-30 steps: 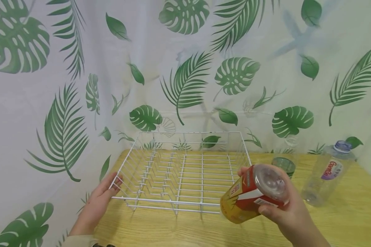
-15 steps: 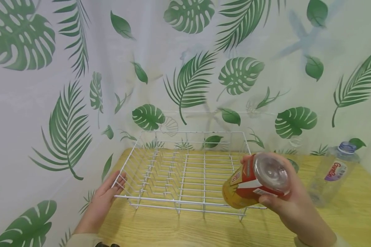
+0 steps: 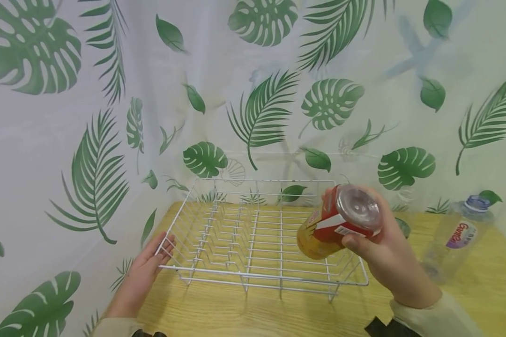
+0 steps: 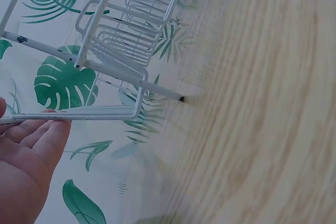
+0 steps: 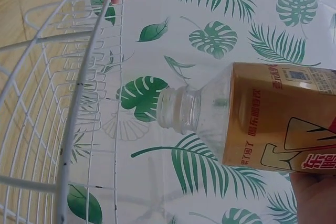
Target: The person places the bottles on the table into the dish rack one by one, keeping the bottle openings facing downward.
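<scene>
My right hand (image 3: pixel 394 262) grips a plastic drink bottle (image 3: pixel 329 229) with a red and gold label. It is tilted base-up, its base facing me, over the right part of a white wire dish rack (image 3: pixel 246 273). In the right wrist view, the bottle (image 5: pixel 273 114) shows a clear, uncapped neck pointing toward the rack's side. My left hand (image 3: pixel 145 267) holds the rack's left end, thumb on the outside and fingers (image 4: pixel 55 135) behind the wire. A row of bent wire dividers runs along the rack's left half.
A clear bottle (image 3: pixel 457 236) with a purple-ringed neck stands on the wood-grain table (image 3: pixel 219 313) at right. Another clear bottle with a green label (image 3: pixel 403 227) is mostly hidden behind my right hand. A leaf-print sheet (image 3: pixel 270 112) hangs behind and at left.
My right hand has raised the bottle and carried it away from me, from the rack's front right corner to over its right part. My left hand keeps its hold on the rack.
</scene>
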A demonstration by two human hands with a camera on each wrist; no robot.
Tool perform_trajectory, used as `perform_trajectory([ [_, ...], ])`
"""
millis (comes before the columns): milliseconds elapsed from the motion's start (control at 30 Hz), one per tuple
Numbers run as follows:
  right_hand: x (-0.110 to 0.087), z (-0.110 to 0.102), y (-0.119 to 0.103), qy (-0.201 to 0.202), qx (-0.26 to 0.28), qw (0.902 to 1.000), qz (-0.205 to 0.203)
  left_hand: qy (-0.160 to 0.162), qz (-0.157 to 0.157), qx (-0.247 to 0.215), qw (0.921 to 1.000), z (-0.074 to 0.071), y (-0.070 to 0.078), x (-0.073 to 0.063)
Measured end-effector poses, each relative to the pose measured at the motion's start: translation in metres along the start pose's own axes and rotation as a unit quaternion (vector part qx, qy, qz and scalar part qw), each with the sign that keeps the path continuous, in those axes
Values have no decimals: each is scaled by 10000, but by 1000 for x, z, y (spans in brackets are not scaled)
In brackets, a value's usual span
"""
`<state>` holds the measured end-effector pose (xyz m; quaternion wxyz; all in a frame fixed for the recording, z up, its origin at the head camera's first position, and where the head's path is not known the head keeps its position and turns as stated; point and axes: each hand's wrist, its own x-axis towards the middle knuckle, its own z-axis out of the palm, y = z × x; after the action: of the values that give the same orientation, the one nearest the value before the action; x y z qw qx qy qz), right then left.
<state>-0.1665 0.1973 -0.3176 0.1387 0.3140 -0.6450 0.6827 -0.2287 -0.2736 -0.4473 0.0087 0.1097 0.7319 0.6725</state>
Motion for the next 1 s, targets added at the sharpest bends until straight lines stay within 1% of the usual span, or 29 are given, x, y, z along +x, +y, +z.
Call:
perform_trajectory([
  [100,8,3,-1,142,-84,9994,311,-13,17,-50,10000,1,2,1],
  [233,22,7,0,93,-407,9969,673,19,64,-125,9999,2,4,2],
  [333,35,11,2,0,-706,9939,851,20,43,-127,9999,3,4,3],
  [533,61,21,14,-58,-876,9919,920,49,-74,-38,10000,1,1,1],
  [700,86,27,20,-155,-917,9912,946,56,10,-68,10000,1,0,1],
  [867,115,35,23,-353,-1193,9887,832,43,-17,-80,10000,0,1,3],
  [1000,141,44,33,-530,-1012,9900,829,88,-88,-85,9999,1,0,3],
])
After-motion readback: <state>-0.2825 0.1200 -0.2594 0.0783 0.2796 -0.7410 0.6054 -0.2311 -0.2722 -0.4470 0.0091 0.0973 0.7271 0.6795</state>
